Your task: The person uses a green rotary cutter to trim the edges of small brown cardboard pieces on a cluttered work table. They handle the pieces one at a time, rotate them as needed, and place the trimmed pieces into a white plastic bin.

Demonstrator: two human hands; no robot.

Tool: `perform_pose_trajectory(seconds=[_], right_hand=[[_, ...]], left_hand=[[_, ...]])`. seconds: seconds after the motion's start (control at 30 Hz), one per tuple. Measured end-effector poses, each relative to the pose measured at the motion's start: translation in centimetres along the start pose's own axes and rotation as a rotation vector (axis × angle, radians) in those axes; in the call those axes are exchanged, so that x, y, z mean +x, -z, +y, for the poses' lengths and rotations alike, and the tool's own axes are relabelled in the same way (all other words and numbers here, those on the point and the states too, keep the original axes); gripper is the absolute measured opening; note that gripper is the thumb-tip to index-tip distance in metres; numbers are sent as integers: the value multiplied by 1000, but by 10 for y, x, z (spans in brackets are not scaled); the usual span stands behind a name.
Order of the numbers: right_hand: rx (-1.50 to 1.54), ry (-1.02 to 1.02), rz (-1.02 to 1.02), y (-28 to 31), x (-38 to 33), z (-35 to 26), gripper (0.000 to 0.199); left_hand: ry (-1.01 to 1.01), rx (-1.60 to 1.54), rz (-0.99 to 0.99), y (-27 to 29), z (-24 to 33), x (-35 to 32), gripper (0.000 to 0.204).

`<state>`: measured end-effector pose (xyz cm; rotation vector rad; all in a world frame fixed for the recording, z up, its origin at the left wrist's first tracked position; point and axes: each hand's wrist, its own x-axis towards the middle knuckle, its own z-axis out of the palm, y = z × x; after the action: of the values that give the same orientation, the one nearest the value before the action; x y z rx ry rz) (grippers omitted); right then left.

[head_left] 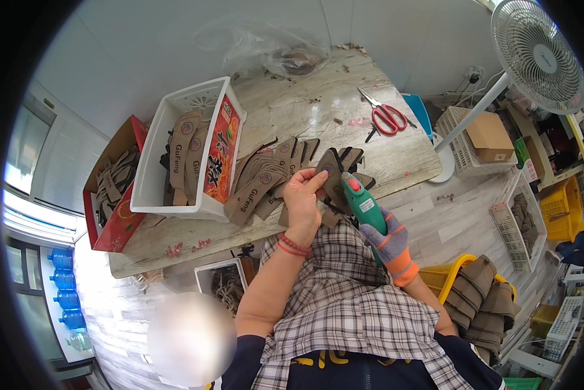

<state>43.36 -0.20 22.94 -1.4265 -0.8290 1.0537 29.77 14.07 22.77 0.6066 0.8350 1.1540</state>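
Note:
My left hand (302,200) pinches a grey-brown fabric strip (331,175) with dark edging and a small round emblem, holding it near the table's front edge. In my right hand (391,239), covered by a grey and orange glove, is a green hand-held power tool (366,207) with a red button. Its front end meets or lies very close to the strip; the exact contact is too small to tell. Beside my left hand lies a fanned pile of similar printed strips (258,185) on the table.
A white plastic bin (150,188) of strips and a red box (105,227) stand left on the table (344,78). Red-handled scissors (388,119) lie at the far right. A fan (544,58) stands beyond. A yellow basket (443,279) of brown pieces sits at my right.

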Motion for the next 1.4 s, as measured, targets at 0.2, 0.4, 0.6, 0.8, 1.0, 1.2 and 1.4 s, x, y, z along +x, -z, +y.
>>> perform_pose_trajectory(seconds=[0.2, 0.4, 0.6, 0.8, 1.0, 1.2, 1.4], right_hand=[[-24, 12, 28, 0, 2, -1, 48], [41, 11, 32, 0, 2, -8, 46], [-67, 5, 0, 9, 2, -5, 48], [-46, 7, -8, 12, 2, -4, 50], [-104, -6, -34, 16, 2, -6, 53], [-130, 11, -63, 15, 1, -13, 55], [-64, -50, -107, 12, 0, -14, 55]], left_hand=[[-2, 29, -18, 3, -11, -3, 16], [-8, 106, -50, 4, -7, -9, 13], [-162, 206, -74, 8, 4, -3, 13], [-279, 377, -114, 6, 23, 2, 12], [-312, 489, -166, 5, 39, 5, 13], [-337, 674, -194, 5, 53, 6, 12], [-304, 872, -243, 11, 76, 13, 12]])
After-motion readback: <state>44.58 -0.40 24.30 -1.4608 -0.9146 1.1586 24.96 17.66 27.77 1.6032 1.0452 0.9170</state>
